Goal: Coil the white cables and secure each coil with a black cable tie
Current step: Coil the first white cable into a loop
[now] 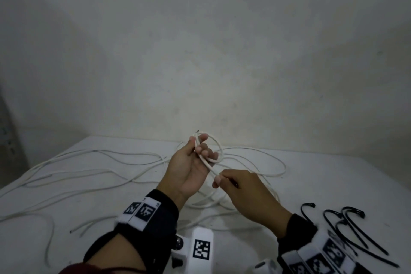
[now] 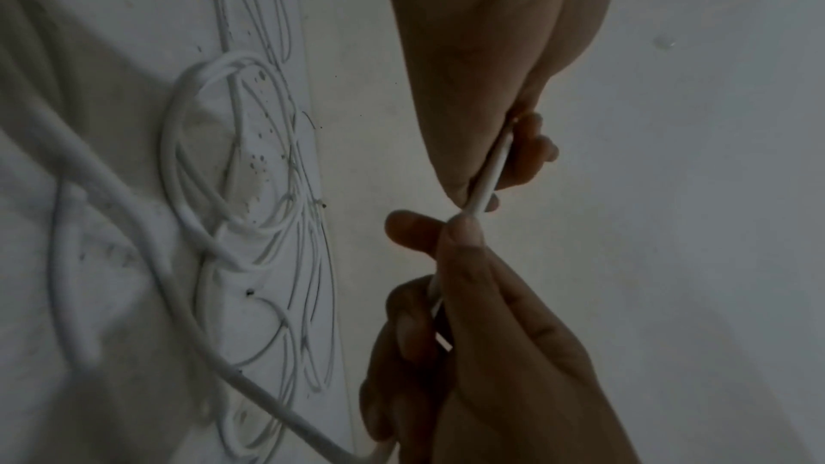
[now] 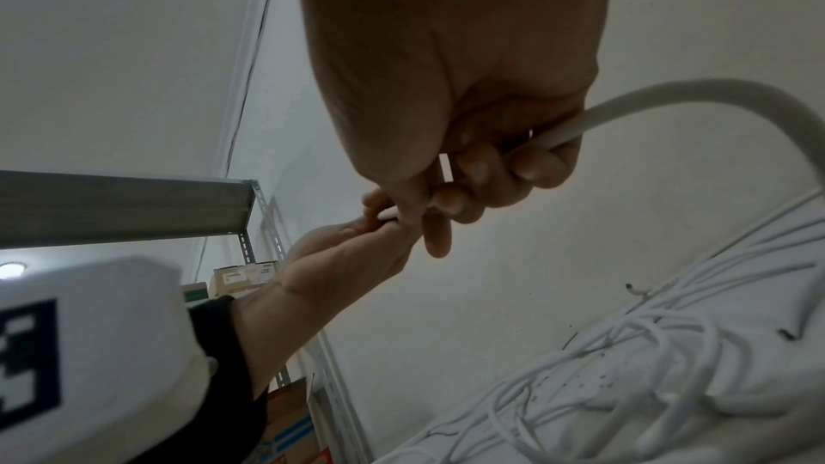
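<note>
Coiling barely begun: one small loop of thin white round cable [image 1: 212, 150] formed.
Left hand [image 1: 191, 162] grips loop, right hand [image 1: 241, 187] pinches feed; loose white cables [image 1: 89, 171] sprawl across desk [image 1: 333, 176], black plastic cable ties [image 1: 347, 227] unused near right edge.

Dim room, low light. Plain off-white wall [image 1: 200, 51], faintly stained, behind white table [image 1: 333, 173]. Metal shelf [image 3: 125, 203] with perforated uprights at left side, holding cardboard boxes [image 3: 241, 277]. Round ceiling lamp [image 3: 11, 269] lit, partly hidden.
</note>
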